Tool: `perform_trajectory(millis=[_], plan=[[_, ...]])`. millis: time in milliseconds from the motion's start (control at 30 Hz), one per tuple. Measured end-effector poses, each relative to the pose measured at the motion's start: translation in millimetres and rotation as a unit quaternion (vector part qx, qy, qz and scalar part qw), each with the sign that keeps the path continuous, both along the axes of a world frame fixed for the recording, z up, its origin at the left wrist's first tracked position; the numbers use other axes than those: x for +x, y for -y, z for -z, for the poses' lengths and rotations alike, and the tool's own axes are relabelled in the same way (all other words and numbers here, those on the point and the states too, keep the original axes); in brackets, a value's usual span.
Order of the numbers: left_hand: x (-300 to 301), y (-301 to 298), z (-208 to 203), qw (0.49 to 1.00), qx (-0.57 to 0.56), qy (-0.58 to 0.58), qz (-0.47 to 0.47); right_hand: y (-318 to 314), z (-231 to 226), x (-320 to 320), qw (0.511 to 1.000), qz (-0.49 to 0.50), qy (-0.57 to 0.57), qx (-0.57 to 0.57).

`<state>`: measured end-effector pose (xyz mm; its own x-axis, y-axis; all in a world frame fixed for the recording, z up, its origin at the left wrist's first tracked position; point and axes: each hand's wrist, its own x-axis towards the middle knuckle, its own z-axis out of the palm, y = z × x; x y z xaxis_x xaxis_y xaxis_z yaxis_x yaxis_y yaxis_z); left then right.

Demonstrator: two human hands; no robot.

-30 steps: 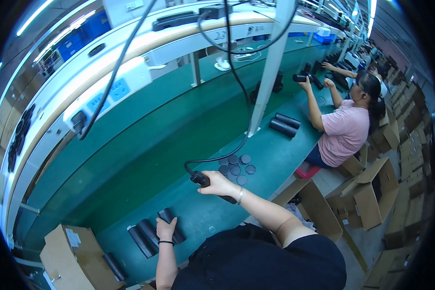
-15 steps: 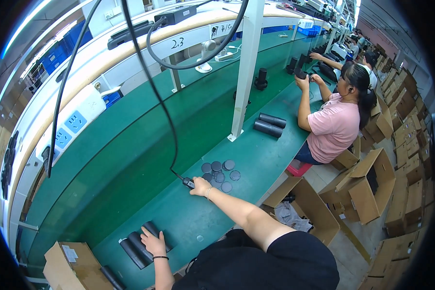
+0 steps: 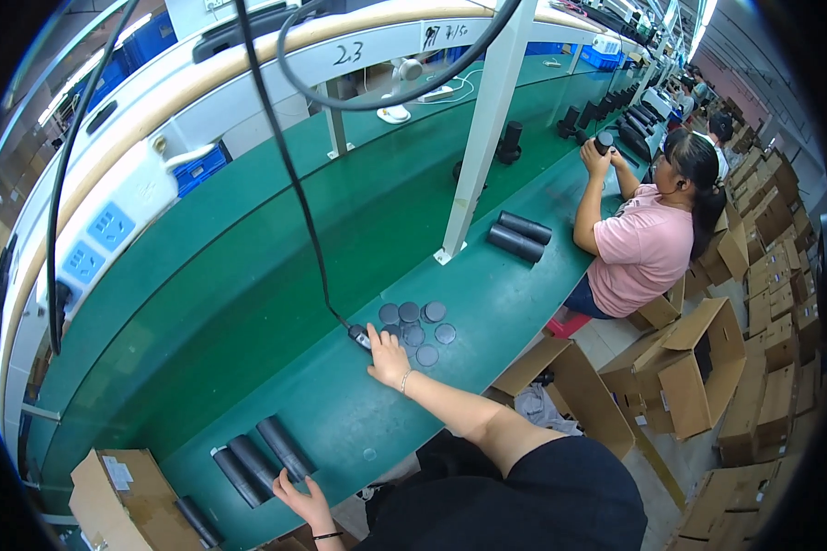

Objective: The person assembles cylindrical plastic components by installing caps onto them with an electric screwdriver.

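Observation:
On the green bench, three black cylinders (image 3: 250, 464) lie side by side at the lower left. My left hand (image 3: 305, 500) is at their near ends, fingers apart, with thumb and fingertips at the end of the rightmost cylinder. My right hand (image 3: 390, 360) is stretched out in the middle of the bench, its fingers extended and spread. Beside its fingertips, touching or nearly so, lies a small black handheld device (image 3: 359, 337) on a hanging black cable (image 3: 305, 202). Several flat black round discs (image 3: 413, 335) are scattered just past that hand, a few partly overlapping.
Another black cylinder (image 3: 198, 522) lies near an open cardboard box (image 3: 124, 500) at the left. A white post (image 3: 473, 165) stands on the bench, with two black cylinders (image 3: 516, 241) beyond it. A co-worker in pink (image 3: 643, 230) sits farther right, near open cartons (image 3: 685, 367).
My left hand has slid off the top of the cylinders to their near ends, and the rightmost cylinder lies farther apart. My right hand has loosened from the corded device, its fingers now extended.

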<state>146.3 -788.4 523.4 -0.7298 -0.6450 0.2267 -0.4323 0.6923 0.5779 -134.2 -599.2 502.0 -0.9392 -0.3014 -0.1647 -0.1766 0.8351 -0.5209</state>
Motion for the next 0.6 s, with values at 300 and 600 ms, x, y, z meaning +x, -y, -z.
perform_trajectory(millis=[300,600], plan=[[113,50,-2,0.982,0.081,-0.053,-0.164,19,-20,43,0.971,0.034,-0.229,-0.059],[261,86,29,0.923,0.078,-0.098,-0.364,136,-39,172,0.906,-0.348,-0.141,-0.194]])
